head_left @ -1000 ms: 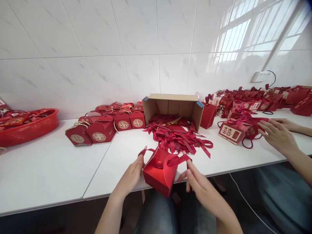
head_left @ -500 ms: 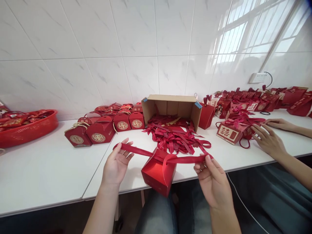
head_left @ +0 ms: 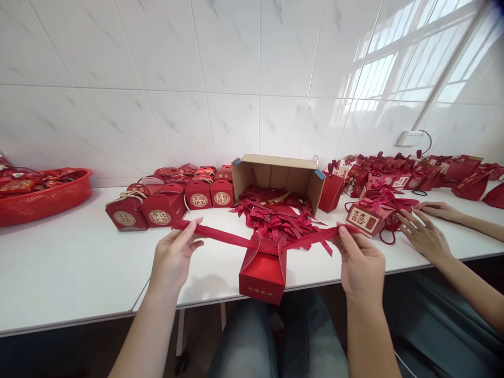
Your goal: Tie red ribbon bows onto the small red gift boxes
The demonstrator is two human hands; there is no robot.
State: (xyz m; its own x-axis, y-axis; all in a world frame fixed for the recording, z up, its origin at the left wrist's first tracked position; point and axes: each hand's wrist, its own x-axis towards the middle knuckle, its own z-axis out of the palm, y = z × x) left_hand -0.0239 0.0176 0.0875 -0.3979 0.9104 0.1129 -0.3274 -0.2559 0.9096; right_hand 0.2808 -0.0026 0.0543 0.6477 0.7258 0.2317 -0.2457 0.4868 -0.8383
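A small red gift box (head_left: 262, 275) with gold lettering on its front sits at the table's front edge. Through its top flaps runs a dark red ribbon (head_left: 224, 237), stretched out to both sides. My left hand (head_left: 173, 257) pinches one end of the ribbon between thumb and fingers. The other end is pinched in my right hand (head_left: 359, 257), raised to about the same height. Behind the gift box, a heap of cut red ribbons (head_left: 275, 218) spills from a cardboard box (head_left: 277, 160) lying on its side.
Left of the cardboard box stand several red gift boxes (head_left: 163, 206) with cord handles. A red basin (head_left: 47, 202) of wrapped packets is at far left. On the right, another person's hands (head_left: 425, 236) rest by a ribboned box (head_left: 364, 219); more red boxes (head_left: 427, 173) line the wall.
Both hands have moved farther apart, drawing the ribbon wider. The right hand rose, and the gift box turned so its lettered front faces me. The camera view shifted slightly.
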